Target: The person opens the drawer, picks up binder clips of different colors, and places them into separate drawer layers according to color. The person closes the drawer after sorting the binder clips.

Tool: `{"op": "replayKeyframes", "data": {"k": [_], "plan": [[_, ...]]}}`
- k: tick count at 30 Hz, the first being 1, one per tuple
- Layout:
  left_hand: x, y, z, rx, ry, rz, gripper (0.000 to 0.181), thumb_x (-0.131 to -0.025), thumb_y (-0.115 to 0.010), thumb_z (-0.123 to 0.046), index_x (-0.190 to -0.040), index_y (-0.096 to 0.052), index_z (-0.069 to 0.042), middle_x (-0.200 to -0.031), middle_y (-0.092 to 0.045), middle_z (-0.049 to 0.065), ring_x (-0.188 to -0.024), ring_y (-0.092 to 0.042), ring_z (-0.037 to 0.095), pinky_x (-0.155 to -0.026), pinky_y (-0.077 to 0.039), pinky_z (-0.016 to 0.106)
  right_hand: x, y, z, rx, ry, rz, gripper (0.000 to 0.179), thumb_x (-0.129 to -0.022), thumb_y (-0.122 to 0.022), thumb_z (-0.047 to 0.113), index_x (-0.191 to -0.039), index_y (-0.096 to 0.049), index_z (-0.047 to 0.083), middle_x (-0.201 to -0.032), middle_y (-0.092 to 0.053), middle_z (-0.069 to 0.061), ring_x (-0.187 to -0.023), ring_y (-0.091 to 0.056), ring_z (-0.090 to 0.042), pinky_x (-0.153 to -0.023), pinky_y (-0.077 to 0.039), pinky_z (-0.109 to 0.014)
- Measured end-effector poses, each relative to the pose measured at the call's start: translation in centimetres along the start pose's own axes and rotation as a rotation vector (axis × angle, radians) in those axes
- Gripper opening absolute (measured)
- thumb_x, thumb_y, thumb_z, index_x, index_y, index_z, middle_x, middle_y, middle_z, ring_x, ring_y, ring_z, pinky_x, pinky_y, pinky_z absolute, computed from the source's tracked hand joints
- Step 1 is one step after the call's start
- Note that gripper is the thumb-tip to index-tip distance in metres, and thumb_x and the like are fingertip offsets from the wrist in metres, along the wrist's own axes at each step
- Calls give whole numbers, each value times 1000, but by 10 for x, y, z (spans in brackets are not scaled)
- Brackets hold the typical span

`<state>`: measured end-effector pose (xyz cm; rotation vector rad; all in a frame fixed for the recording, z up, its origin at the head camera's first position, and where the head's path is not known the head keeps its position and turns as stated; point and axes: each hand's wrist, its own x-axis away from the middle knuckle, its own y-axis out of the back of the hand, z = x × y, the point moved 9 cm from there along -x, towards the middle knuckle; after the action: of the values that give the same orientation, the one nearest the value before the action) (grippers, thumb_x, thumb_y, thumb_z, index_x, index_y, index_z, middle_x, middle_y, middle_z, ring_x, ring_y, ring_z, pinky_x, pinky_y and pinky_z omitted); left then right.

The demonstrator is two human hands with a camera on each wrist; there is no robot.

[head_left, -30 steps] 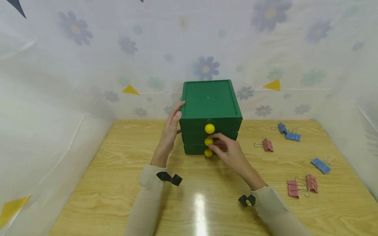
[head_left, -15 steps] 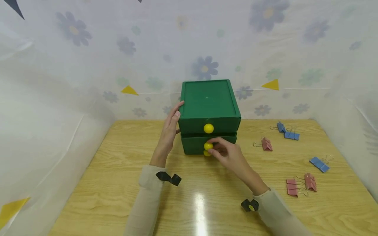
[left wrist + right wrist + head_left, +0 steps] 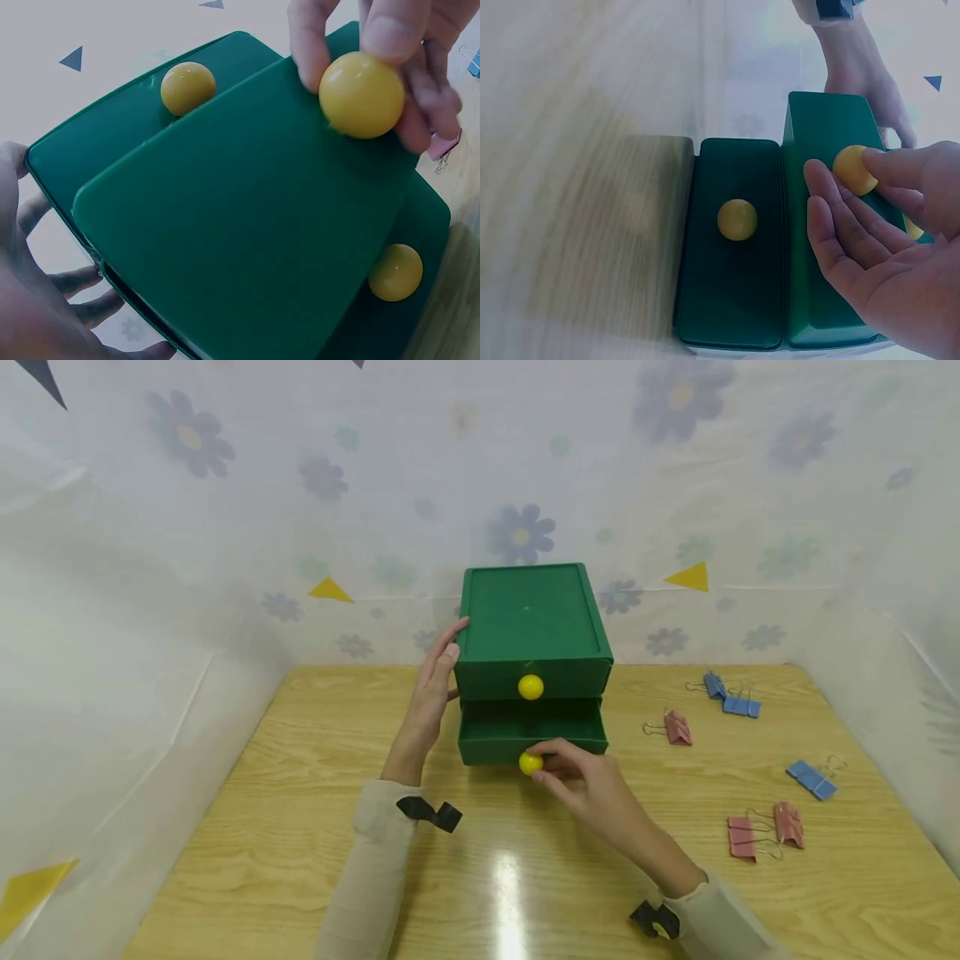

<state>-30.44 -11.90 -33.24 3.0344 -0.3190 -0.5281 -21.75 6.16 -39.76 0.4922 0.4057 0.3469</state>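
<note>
A green plastic drawer cabinet [image 3: 528,610] stands on the table, each drawer front bearing a round yellow knob. My right hand [image 3: 603,793] pinches the middle drawer's knob [image 3: 530,763] between thumb and fingers. That middle drawer [image 3: 487,752] sticks out toward me, its green inside partly showing. Along the cabinet's left side rests my left hand [image 3: 427,700], fingers extended, with fingertips at the top edge. The top drawer, with its knob [image 3: 531,687], is closed. In the right wrist view the bottom drawer's knob [image 3: 737,220] shows on a closed front; the pulled drawer hides it from the head view.
To the right on the wooden table [image 3: 300,827] lie several binder clips: a blue pair [image 3: 741,706] at the back, a pink one [image 3: 678,727], another blue one [image 3: 812,779], and a pink pair [image 3: 742,838] nearer me. A flower-patterned sheet [image 3: 420,468] hangs behind the cabinet.
The middle drawer has slid out toward me, its knob in my right hand, which moved back with it. It was closed a second ago. My left hand stays against the cabinet's side.
</note>
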Motion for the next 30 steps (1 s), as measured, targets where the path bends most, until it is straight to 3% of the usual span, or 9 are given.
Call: {"op": "replayKeyframes", "data": {"k": [9,13,16,20,30], "plan": [[-1,0,1,6,-9,1,46,-104,-32,-31,-149,-32,-23,-155,-18,-7,-139,-21,26,-94,-30,68,15,-3,8,-8,11,10,21,-93,-61,25,-113,-63,31,-105,-65,15,-91,-66,-11,-75,-53,-25],[-6,4,16,4,-12,-9,44,-103,-33,-39,-147,-34,-33,-154,-20,-12,-139,-21,22,-93,-30,69,20,-4,12,-14,6,16,20,-93,-61,25,-112,-63,30,-104,-66,14,-91,-67,-12,-75,-53,-25],[-6,3,14,-2,-12,-6,44,-103,-34,-39,-147,-34,-32,-154,-20,-13,-139,-21,21,-93,-30,69,22,-6,13,-19,-8,24,19,-93,-61,26,-112,-64,30,-103,-67,14,-91,-67,-12,-75,-53,-26],[0,0,0,3,-12,5,45,-104,-32,-31,-149,-32,-23,-155,-19,-8,-140,-20,24,-94,-30,68,24,-6,14,-23,-11,27,19,-93,-60,27,-112,-64,30,-103,-67,14,-92,-66,-11,-76,-53,-26],[0,-1,-1,5,-12,7,46,-104,-32,-31,-149,-31,-23,-155,-18,-7,-140,-19,25,-94,-29,69,24,-5,15,-7,6,25,18,-94,-59,28,-111,-63,31,-102,-67,15,-92,-64,-4,-75,-53,-26]]}}
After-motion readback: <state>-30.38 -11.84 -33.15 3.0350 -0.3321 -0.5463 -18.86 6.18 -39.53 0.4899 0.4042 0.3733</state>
